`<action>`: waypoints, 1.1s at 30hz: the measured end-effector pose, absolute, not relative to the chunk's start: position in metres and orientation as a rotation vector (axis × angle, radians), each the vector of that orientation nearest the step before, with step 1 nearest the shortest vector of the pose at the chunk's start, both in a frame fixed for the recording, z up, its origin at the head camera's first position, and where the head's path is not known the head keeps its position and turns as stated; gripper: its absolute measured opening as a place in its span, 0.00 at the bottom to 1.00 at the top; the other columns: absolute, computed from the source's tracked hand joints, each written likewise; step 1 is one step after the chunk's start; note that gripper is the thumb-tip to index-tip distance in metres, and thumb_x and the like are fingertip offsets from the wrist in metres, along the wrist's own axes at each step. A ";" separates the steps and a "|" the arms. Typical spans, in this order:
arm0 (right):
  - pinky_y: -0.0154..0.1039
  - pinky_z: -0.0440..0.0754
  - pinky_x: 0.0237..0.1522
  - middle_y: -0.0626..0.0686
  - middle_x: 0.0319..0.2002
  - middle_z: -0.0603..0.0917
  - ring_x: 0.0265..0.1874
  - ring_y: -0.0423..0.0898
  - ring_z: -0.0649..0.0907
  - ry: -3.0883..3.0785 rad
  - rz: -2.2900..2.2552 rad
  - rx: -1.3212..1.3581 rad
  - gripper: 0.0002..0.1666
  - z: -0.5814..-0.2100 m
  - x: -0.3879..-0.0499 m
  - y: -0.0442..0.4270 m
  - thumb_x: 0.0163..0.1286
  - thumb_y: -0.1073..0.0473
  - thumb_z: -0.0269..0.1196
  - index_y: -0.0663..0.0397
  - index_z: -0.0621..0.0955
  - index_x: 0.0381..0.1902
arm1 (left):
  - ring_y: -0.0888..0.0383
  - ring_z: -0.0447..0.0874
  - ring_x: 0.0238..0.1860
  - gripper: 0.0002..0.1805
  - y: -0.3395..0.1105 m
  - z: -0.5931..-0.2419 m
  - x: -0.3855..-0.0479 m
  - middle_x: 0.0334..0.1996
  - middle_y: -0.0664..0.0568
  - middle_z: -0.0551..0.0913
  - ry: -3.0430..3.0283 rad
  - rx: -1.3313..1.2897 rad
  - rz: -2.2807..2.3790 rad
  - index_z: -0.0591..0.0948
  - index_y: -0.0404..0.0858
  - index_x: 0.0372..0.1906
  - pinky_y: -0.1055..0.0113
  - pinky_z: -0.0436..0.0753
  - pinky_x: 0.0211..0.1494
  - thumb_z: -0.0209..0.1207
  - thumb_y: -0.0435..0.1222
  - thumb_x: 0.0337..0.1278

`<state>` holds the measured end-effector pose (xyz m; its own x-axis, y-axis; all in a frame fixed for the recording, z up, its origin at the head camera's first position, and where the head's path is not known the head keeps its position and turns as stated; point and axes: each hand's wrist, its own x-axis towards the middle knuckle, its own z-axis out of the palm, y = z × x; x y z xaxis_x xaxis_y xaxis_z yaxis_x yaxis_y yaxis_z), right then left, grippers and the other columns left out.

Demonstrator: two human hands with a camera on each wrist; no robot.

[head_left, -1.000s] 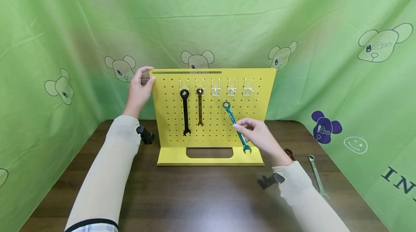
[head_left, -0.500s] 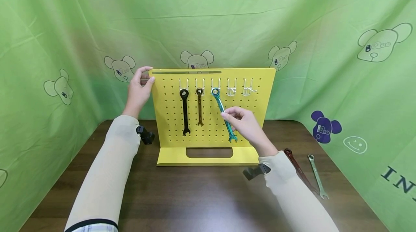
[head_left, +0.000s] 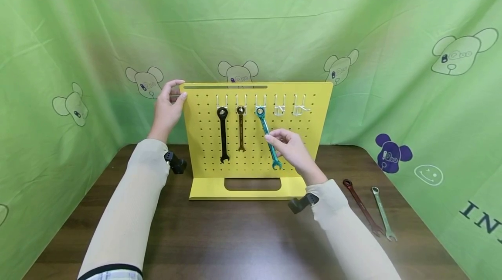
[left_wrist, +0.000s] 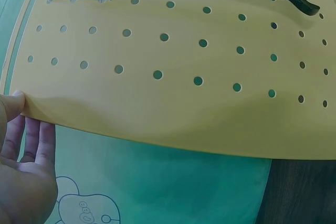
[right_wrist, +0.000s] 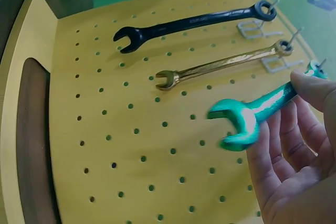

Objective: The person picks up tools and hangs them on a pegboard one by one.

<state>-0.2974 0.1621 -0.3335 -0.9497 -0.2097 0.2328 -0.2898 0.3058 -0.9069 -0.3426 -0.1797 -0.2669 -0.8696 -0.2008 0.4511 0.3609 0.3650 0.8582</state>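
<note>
My right hand (head_left: pixel 292 147) pinches a teal combination wrench (head_left: pixel 263 121) by its shank, thumb in front. The wrench tilts, ring end up at the third hook of a yellow pegboard (head_left: pixel 251 158); in the right wrist view a hook tip shows at the ring. Its open end (right_wrist: pixel 241 124) points down, off the board. My left hand (head_left: pixel 167 107) grips the board's upper left edge, thumb on the front (left_wrist: pixel 13 103) and fingers behind. A black wrench (head_left: pixel 223 136) and a bronze-gold wrench (head_left: pixel 241 129) hang from the first two hooks.
Two white wire hooks to the right, one of them (head_left: pixel 300 107) near the board's edge, bear nothing. On the brown table (head_left: pixel 243 236), a dark red wrench (head_left: pixel 361 206) and a silver wrench (head_left: pixel 383 213) lie at the right. Green printed cloth (head_left: pixel 251 22) surrounds the table.
My right hand has carried the teal wrench left and up, bringing its ring to the third hook, and its lower end has swung slightly left. The left hand stays on the board.
</note>
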 end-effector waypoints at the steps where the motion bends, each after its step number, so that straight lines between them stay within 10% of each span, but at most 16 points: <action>1: 0.40 0.84 0.38 0.52 0.39 0.79 0.35 0.46 0.79 -2.483 1.764 0.473 0.22 -0.335 -0.299 0.162 0.73 0.47 0.63 0.62 0.80 0.50 | 0.52 0.77 0.50 0.19 -0.180 -0.267 -0.343 0.52 0.44 0.77 -2.143 -0.140 -1.528 0.74 0.47 0.65 0.60 0.80 0.54 0.55 0.35 0.73; 33: 0.57 0.77 0.59 0.63 0.58 0.81 0.56 0.59 0.81 -2.433 1.970 0.485 0.28 -0.346 -0.310 0.163 0.74 0.49 0.63 0.64 0.76 0.62 | 0.53 0.76 0.48 0.19 -0.179 -0.266 -0.340 0.52 0.44 0.77 -2.134 -0.154 -1.535 0.74 0.46 0.66 0.62 0.80 0.52 0.55 0.34 0.73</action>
<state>-0.3099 0.1628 -0.3461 -0.9528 -0.2517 0.1698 -0.2185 0.1800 -0.9591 -0.3403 -0.1790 -0.2663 -0.8671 -0.1947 0.4585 0.3728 0.3569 0.8565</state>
